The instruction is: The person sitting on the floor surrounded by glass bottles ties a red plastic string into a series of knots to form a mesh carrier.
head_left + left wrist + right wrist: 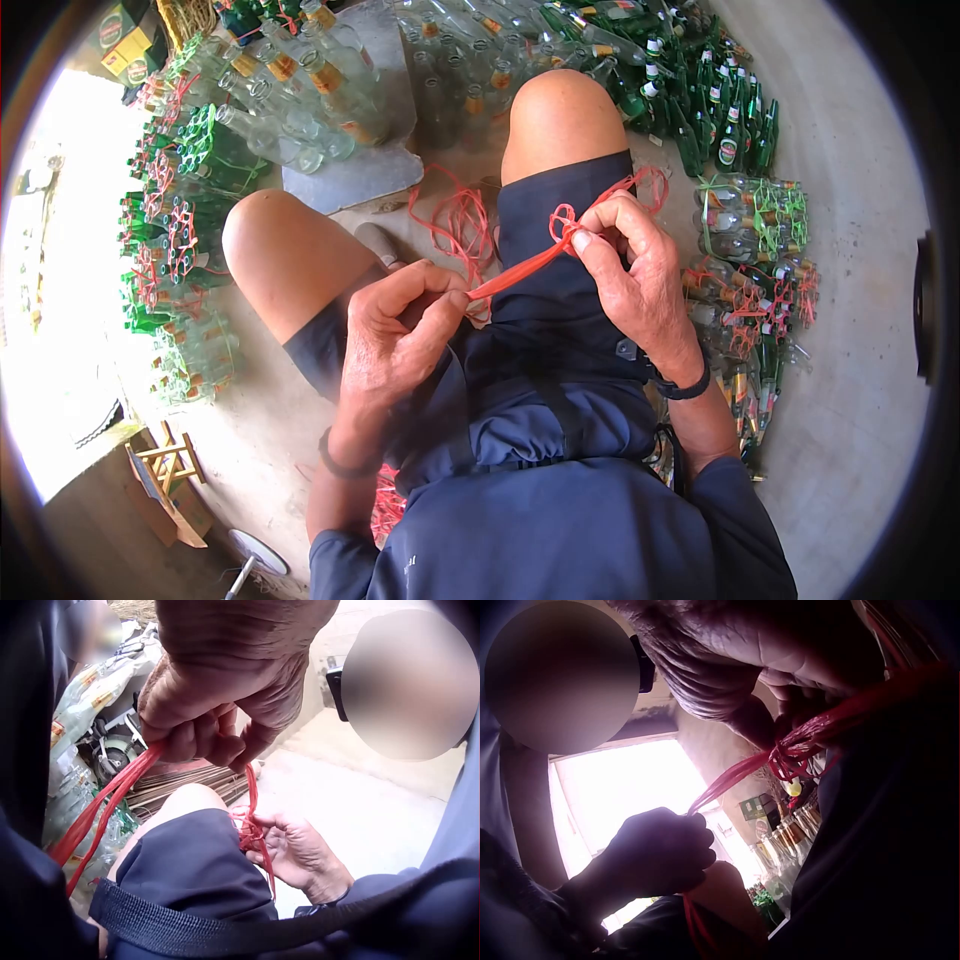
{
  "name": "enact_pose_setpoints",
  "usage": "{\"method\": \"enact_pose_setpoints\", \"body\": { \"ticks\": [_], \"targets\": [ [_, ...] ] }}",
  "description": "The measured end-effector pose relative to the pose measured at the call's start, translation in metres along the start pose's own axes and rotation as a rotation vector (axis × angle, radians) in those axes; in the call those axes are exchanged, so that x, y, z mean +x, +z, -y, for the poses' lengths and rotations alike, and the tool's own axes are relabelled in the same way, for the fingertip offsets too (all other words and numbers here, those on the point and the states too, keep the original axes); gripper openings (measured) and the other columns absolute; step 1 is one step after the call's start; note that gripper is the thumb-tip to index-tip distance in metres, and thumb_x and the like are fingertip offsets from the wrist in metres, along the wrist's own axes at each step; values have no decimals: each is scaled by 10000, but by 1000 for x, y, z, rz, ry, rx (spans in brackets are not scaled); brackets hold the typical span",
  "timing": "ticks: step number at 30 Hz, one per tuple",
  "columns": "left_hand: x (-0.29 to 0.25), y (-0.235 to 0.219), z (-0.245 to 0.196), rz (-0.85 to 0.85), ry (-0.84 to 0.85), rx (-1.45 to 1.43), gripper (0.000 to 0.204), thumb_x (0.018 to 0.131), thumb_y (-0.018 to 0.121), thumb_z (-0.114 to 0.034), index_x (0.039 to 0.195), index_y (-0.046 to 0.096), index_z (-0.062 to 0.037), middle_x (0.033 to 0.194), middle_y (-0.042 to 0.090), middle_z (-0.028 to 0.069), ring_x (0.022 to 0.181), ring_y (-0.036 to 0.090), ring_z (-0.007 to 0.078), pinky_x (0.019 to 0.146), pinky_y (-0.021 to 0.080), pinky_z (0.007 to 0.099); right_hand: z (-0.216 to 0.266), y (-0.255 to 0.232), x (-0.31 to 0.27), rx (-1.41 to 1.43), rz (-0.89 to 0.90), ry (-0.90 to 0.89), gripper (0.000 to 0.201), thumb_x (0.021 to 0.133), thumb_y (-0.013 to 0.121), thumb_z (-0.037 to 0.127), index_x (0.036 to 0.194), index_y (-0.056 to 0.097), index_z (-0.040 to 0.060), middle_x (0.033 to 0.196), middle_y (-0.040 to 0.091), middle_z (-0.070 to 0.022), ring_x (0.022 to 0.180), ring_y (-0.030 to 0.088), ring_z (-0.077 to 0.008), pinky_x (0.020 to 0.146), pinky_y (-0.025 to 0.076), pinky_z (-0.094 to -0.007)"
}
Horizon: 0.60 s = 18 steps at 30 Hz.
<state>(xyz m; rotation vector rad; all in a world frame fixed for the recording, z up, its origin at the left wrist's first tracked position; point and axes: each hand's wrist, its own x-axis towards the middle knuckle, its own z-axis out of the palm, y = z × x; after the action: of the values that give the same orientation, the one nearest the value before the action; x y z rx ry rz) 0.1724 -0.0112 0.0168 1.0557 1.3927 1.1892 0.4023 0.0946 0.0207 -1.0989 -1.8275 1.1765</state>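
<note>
A red plastic string (519, 272) runs between the two hands above the lap. My left hand (405, 325) curls its fingers around one end, and loose strands trail out of its other side in the left wrist view. My right hand (635, 265) pinches the string at a knot (781, 759) with small loops, thumb against forefinger. Past the right hand a further loop of string stands out over the thigh. More red string (458, 225) lies tangled between the knees, hanging toward the floor.
Clear glass bottles (300, 95) stand on a grey slab (370, 180) ahead. Green bottles (728, 140) crowd the far right. Bundles of bottles tied with string (755, 215) line the right, others the left. A small wooden stool (168, 465) is at the lower left.
</note>
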Motion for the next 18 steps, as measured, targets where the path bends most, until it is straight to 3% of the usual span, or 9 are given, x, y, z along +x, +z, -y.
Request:
{"method": "enact_pose_setpoints", "body": {
  "ticks": [8, 18],
  "targets": [
    [-4, -13, 4, 34, -22, 27, 59, 943, 636, 2, 896, 659, 29, 717, 539, -42, 657, 466, 17, 584, 368, 213, -3, -3, -1, 0, 4, 1, 76, 923, 652, -13, 883, 588, -4, 836, 584, -30, 670, 547, -80, 594, 436, -248],
    [-2, -18, 5, 145, 31, 160, 57, 915, 663, 7, 953, 681, 45, 793, 608, 38, 722, 558, 85, 674, 463, 260, -12, -4, -4, 47, -11, 2, 61, 933, 649, -5, 900, 597, 3, 856, 596, -27, 712, 554, -83, 619, 444, -249]
  ]
}}
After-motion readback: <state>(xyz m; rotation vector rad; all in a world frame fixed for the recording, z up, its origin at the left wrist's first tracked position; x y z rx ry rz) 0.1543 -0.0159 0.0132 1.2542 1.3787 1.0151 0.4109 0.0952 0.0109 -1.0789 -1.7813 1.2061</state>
